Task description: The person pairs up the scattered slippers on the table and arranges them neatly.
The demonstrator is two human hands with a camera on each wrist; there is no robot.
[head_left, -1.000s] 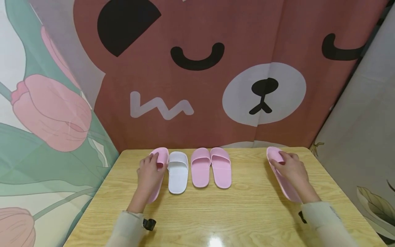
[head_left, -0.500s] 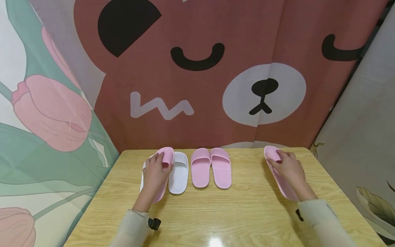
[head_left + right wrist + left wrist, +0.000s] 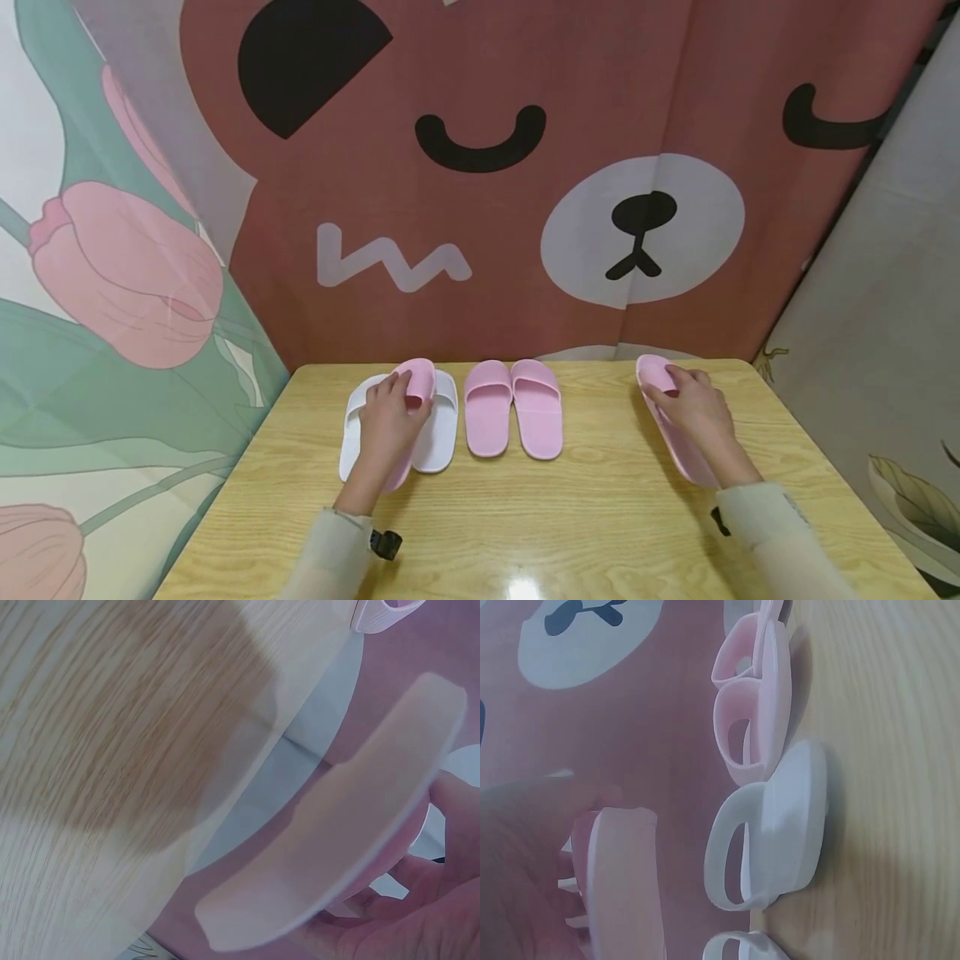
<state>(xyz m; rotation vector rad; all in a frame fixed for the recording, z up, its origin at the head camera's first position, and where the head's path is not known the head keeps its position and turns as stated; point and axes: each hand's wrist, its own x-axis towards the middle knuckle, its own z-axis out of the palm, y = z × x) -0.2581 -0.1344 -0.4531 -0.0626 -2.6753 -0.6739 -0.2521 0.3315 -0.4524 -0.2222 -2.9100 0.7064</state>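
My left hand [image 3: 387, 423] grips a pink slipper [image 3: 417, 377] by its strap, holding it above two white slippers. The left white slipper [image 3: 351, 433] and right white slipper [image 3: 441, 433] are partly covered by that hand and slipper in the head view. In the left wrist view the held slipper's pale sole [image 3: 626, 881] is clear of the table. My right hand [image 3: 693, 408] grips another pink slipper [image 3: 654, 371] over the table's right part. The right wrist view shows its sole [image 3: 352, 832] raised, with a shadow below.
Beside the white pair, a pink slipper [image 3: 487, 421] and a second pink slipper [image 3: 540, 423] stand side by side on the wooden table [image 3: 585, 517], toes at the back edge. A bear-print curtain [image 3: 480, 217] hangs right behind the table.
My left hand has carried its pink slipper rightward, over the white pair, uncovering the left white slipper. The right hand has shifted slightly left with its slipper. The slippers on the table stay put.
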